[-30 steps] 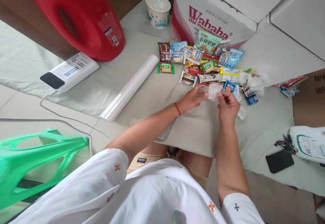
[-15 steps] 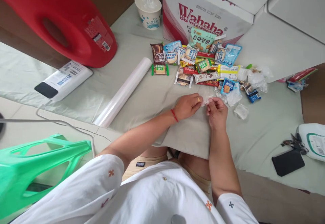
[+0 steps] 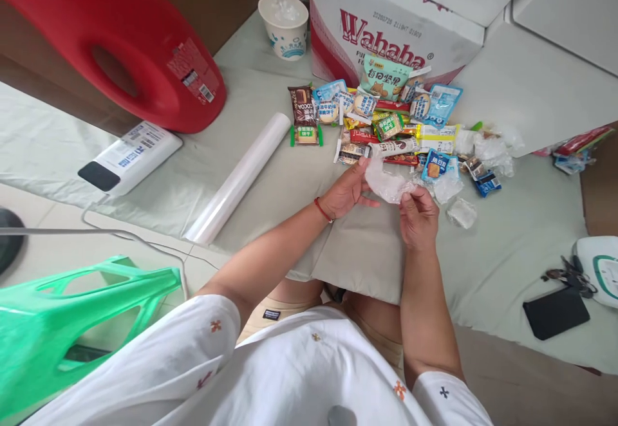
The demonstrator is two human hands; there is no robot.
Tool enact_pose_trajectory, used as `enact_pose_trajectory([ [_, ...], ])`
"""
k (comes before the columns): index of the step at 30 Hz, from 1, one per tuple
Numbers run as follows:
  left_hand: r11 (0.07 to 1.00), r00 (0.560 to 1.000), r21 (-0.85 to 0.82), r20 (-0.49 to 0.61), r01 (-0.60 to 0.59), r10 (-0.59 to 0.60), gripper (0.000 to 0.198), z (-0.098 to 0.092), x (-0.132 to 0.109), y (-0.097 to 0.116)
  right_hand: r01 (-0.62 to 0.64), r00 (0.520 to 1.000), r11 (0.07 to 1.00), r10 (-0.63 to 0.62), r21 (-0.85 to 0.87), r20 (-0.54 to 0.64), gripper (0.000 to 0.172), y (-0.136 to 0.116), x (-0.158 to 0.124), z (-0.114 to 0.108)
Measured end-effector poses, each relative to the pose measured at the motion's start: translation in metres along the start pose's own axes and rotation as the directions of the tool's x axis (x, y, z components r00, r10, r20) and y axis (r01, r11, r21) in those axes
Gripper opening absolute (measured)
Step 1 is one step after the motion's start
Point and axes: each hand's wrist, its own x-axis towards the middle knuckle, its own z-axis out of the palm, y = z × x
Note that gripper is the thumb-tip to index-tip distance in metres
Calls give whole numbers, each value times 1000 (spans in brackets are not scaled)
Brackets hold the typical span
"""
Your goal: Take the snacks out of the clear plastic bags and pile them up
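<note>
Both my hands hold a small clear plastic bag [image 3: 386, 185] over the pale green cloth [image 3: 270, 175]. My left hand [image 3: 345, 191] has its thumb and fingers around the bag's left side. My right hand [image 3: 418, 210] pinches the bag's right end. Just beyond them lies a pile of several wrapped snacks [image 3: 381, 123]. A few crumpled clear bags [image 3: 461, 212] lie to the right of my right hand.
A roll of clear plastic bags [image 3: 239, 178] lies to the left. A red jug [image 3: 130, 46], a white device [image 3: 130, 156], a paper cup [image 3: 284, 26] and a Wahaha carton [image 3: 391, 27] stand behind. A black wallet [image 3: 555, 313] and keys [image 3: 564, 273] lie right; a green stool [image 3: 72, 323] stands left.
My hands have drawn apart and the clear bag, bunched small between the fingertips before, is now spread out between them. My left hand has turned palm up.
</note>
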Motion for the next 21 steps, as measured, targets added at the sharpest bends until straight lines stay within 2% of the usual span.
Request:
enact_pose_trajectory([
  [2, 1000, 1000, 5, 2, 3, -3, 73, -4, 1, 1, 76, 997, 995, -75, -72, 10, 25, 2, 1, -3],
  [5, 999, 992, 42, -129, -5, 10, 56, -12, 7, 0, 145, 988, 973, -152, -182, -25, 24, 4, 5, -11],
  [7, 998, 972, 58, -230, -25, 38, 52, -15, 11, -2, 138, 986, 961, -156, -241, -59, 27, 5, 8, -17],
  [9, 991, 953, 98, -278, -92, 116, 52, -15, 14, -4, 82, 988, 960, -114, -268, -105, 30, 4, 9, -20],
  [12, 948, 929, 239, -254, -210, 270, 49, -10, 15, -6, 8, 982, 973, -52, -232, -184, 37, 2, 9, -18],
  [15, 902, 924, 344, -180, -263, 338, 46, -5, 11, -6, 54, 985, 975, -88, -217, -151, 48, -1, 8, -14],
  [16, 895, 927, 357, -160, -268, 341, 47, -4, 10, -6, 71, 988, 968, -101, -242, -116, 47, -2, 7, -13],
  [18, 907, 934, 333, -157, -257, 322, 51, -3, 8, -5, 102, 989, 947, -130, -304, -74, 34, -4, 7, -14],
  [21, 974, 964, 174, -197, -146, 180, 64, -4, 8, 0, 167, 978, 931, -199, -325, -68, 17, -7, 8, -19],
])
